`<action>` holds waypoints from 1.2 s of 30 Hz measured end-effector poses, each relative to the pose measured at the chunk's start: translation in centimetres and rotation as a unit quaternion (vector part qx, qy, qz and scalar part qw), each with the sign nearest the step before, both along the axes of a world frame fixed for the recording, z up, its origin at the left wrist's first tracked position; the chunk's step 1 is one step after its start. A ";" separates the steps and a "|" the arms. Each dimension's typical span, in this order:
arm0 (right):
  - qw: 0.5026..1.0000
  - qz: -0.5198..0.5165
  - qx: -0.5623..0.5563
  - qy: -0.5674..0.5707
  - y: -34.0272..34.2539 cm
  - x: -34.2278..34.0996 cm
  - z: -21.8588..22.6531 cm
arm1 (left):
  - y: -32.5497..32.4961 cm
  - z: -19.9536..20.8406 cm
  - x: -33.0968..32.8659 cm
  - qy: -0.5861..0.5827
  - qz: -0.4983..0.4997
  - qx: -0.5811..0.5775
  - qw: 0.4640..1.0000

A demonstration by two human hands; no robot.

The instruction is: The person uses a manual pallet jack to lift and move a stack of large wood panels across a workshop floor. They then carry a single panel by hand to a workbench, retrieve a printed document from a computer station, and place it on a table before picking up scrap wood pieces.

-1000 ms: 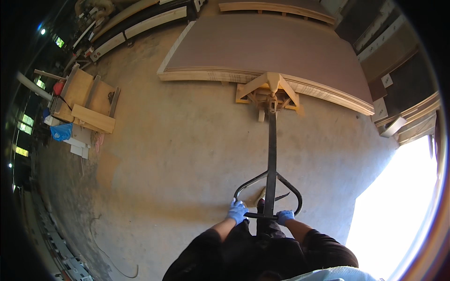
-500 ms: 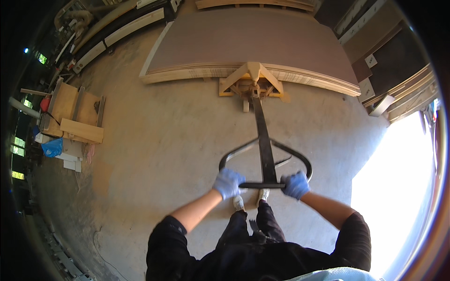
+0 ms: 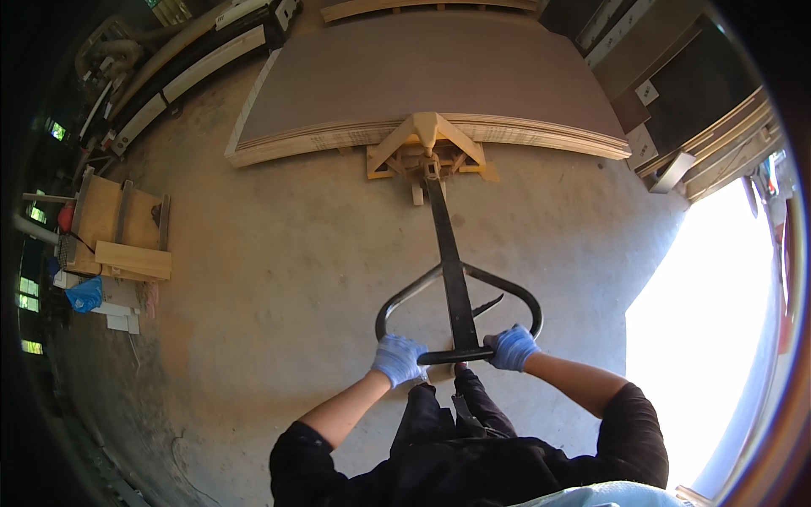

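A black looped pallet jack handle (image 3: 457, 308) reaches toward me over the floor. My left hand (image 3: 398, 359), in a light blue glove, is closed round its left lower corner. The right lower corner is gripped by my right hand (image 3: 512, 347), gloved alike. A thin lever (image 3: 488, 305) sticks out inside the loop, apart from my fingers. At the far end the handle joins the yellow pallet jack (image 3: 428, 139). Its forks are hidden beneath a stack of large brown-faced panels (image 3: 431, 72) with pale layered edges.
Dark panels (image 3: 697, 76) lie stacked at the far right, near bright daylight (image 3: 701, 338) on the floor. On the left is a wooden bench (image 3: 127, 224) with a blue plastic bag (image 3: 84, 295). A long machine (image 3: 211, 68) stands at the far left.
The handle and both hands have shifted left and slightly lower in the picture, still gripping. Pallet jack, panels and surroundings also sit further left. My feet show less.
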State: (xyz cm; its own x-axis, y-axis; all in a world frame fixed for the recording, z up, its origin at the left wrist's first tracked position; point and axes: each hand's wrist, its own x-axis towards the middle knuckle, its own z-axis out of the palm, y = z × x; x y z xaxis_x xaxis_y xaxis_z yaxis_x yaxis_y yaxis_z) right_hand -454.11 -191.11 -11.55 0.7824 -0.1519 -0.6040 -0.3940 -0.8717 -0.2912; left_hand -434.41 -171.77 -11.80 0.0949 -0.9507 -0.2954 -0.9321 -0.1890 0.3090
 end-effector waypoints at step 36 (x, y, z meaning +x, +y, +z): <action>0.990 0.031 0.095 0.099 8.4 -5.4 -17.9 | 6.1 -15.9 -6.4 0.040 -0.030 0.223 0.973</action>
State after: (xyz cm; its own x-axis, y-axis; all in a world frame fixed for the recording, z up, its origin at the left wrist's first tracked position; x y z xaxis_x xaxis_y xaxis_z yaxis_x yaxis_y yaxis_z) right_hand -459.48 -182.74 -29.47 0.6500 0.0237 -0.7595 -0.4072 -0.8331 -0.3744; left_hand -440.85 -165.70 -27.67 0.0037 -0.7289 -0.6846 -0.9222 -0.2673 0.2796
